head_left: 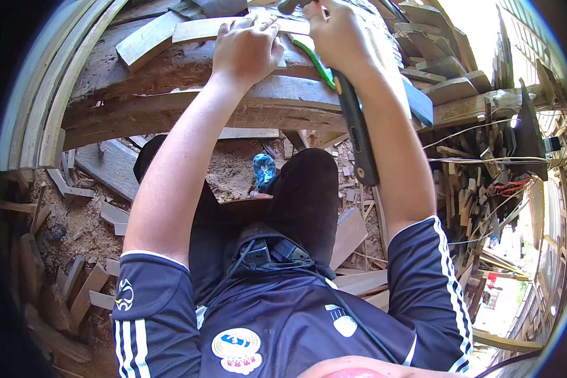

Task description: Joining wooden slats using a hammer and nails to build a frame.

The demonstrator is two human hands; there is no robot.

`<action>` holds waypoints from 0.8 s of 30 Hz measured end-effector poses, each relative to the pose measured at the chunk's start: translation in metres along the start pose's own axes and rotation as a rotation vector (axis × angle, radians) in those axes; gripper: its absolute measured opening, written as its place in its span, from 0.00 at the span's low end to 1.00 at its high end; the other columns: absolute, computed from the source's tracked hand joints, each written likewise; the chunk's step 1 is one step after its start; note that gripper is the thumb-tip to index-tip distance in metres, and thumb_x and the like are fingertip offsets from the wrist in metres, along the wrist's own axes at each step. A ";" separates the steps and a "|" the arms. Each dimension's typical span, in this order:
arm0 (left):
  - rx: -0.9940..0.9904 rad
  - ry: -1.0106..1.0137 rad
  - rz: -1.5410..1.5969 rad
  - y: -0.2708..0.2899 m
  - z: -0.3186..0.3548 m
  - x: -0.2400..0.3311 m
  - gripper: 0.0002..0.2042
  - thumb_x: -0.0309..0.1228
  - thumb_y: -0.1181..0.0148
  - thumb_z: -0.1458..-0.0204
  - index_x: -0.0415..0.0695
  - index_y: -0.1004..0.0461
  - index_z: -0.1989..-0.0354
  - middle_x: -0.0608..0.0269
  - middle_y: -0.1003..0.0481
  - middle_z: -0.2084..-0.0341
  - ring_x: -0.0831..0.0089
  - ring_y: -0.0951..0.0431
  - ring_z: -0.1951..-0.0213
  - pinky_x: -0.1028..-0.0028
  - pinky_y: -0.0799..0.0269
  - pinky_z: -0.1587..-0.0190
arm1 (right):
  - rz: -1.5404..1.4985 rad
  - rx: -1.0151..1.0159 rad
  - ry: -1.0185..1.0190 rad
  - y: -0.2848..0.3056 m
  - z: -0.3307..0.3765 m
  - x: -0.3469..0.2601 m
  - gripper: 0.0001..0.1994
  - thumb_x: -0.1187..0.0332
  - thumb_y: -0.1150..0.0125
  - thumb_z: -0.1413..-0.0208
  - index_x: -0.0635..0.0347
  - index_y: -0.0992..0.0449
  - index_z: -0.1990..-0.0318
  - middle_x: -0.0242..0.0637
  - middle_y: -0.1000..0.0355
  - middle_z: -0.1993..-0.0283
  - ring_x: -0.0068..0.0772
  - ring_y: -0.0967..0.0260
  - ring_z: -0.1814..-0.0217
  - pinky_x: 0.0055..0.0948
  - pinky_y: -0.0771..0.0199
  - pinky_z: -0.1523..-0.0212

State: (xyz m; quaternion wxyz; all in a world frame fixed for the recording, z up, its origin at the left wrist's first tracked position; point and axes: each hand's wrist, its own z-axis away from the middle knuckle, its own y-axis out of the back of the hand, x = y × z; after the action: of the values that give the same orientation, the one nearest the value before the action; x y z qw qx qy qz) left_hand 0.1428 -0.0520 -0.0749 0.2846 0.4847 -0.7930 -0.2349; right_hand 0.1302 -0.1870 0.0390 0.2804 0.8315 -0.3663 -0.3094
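My left hand [247, 49] lies over a pale curved wooden strip [198, 29] on the workbench, fingers stretched forward and pressing on it. My right hand [339, 36] is closed around a hammer close to its dark head, which shows at the top edge. The hammer's black handle [357, 135] runs back toward me under my right forearm, its holed end free. Between the hands lies a slim green tool [315, 61]; its kind is unclear. Another wood block [146, 43] rests against the strip's left end.
A thick timber beam [189, 113] forms the bench's near edge, above my knees. Long boards [47, 94] stand at the left. A blue flat piece [417, 104] sits right of my forearm. Offcuts [444, 69] pile up at the right; sawdust and scraps [85, 220] cover the ground.
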 end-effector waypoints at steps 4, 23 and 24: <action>0.008 -0.005 -0.048 0.010 0.007 -0.009 0.16 0.39 0.43 0.44 0.52 0.17 0.50 0.67 0.19 0.46 0.69 0.24 0.40 0.59 0.34 0.37 | -0.446 -0.127 -0.096 0.045 0.001 -0.053 0.13 0.67 0.50 0.32 0.66 0.23 0.50 0.57 0.25 0.69 0.59 0.25 0.63 0.46 0.27 0.55; 0.054 -0.047 -0.031 0.000 0.002 -0.002 0.16 0.38 0.44 0.44 0.51 0.17 0.51 0.67 0.18 0.48 0.69 0.23 0.41 0.56 0.34 0.40 | -0.171 0.021 -0.134 0.023 -0.008 -0.007 0.14 0.66 0.49 0.35 0.70 0.25 0.53 0.63 0.24 0.65 0.65 0.24 0.58 0.53 0.26 0.56; 0.049 -0.046 -0.032 0.001 0.002 -0.003 0.16 0.39 0.44 0.44 0.51 0.17 0.51 0.67 0.19 0.48 0.68 0.23 0.40 0.55 0.34 0.39 | -0.074 0.001 -0.049 0.027 0.003 0.004 0.18 0.62 0.47 0.32 0.65 0.27 0.44 0.46 0.29 0.73 0.43 0.31 0.73 0.40 0.32 0.71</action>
State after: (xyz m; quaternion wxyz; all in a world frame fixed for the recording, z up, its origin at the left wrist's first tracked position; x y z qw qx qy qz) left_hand 0.1417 -0.0489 -0.0764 0.2506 0.4989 -0.7969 -0.2308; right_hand 0.1184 -0.2059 0.0544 0.2593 0.8369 -0.3421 -0.3397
